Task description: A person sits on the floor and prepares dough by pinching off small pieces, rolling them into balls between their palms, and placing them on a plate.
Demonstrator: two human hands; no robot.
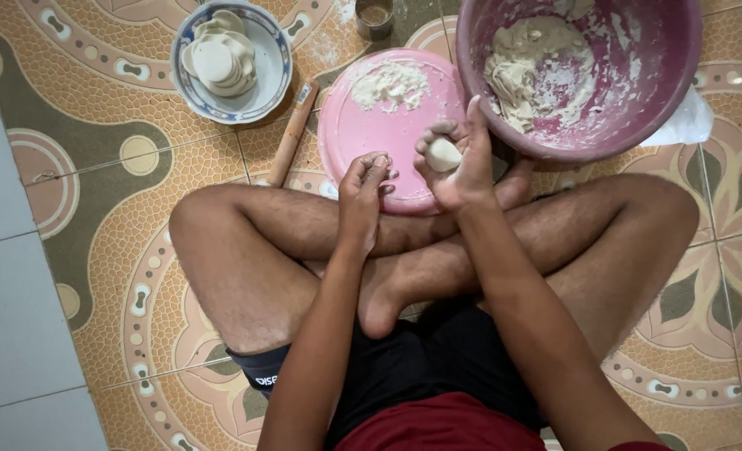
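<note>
A small dough ball point(444, 155) is cupped in the right hand point(459, 163), its grip curled closed around it. The left hand point(363, 190) is held half-curled and empty beside it. For an even round, light pressure is best kept over the pink board point(363, 138).

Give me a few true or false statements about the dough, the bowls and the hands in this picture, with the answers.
1. The right hand holds a small dough ball. True.
2. The left hand grips the rolling pin. False: the pin lies untouched on the floor beside the pink board.
3. The blue-patterned bowl holds flat dough discs. True.
4. The big pink bowl is empty. False: a dough mass lies in it.
5. Flour lies on the pink board. True.
</note>
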